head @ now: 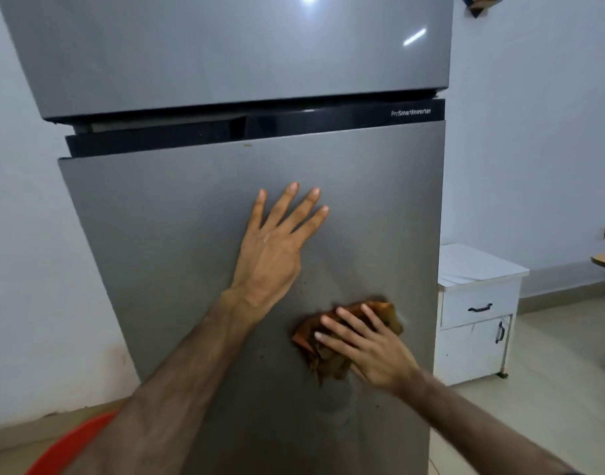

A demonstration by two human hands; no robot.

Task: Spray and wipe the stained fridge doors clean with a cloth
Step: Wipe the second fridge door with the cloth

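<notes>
Two bare hands laid against lower door [177,234] of grey two-door fridge, seen from head camera looking forward and down. Left hand [273,248] pressed flat near centre of panel, fingers straight and spread toward 12 o'clock, nothing held. Right hand [369,347] placed at about 5 o'clock from left one, well apart from it, fingers extended toward 10 o'clock and lying flat over crumpled orange-brown cloth [332,358], cloth pinned against door rather than gripped in a fist. Cloth bunched and showing beyond fingertips at 12 o'clock and below palm at 7 o'clock. Faint dark specks [303,281] scattered on metal between the two hands, more at 6 o'clock from cloth; pale curved streaks visible around wiped patch. Small yellowish spot [247,145] noted on top edge of lower door. Upper door [225,53] shut, glossy, with ceiling light reflected at 12 o'clock. Black strip [328,123] between doors lettered "ProSmartInverter" at right end. White cabinet [476,313] with drawer and dark handles placed at 3 o'clock beside fridge, on pale tiled floor. Red round rim [71,443] partly seen at 7 o'clock, behind left forearm.
</notes>
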